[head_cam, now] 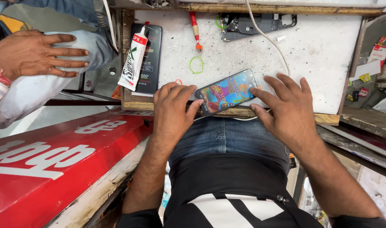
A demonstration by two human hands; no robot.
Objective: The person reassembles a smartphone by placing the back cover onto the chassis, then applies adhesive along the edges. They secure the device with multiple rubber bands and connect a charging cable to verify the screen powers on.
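The smartphone point(226, 92) lies flat at the near edge of the white surface point(319, 46), screen lit with a colourful picture. The left hand point(172, 110) steadies its left end with curled fingers point(194, 105) touching the frame; the right hand point(287, 109) rests spread at the right end, fingers released, grasping nothing. A glue tube point(134, 59) lies well apart, beside a green rubber band point(196, 65). Judged step: checking the display; any lift calls for a firm grip at both ends.
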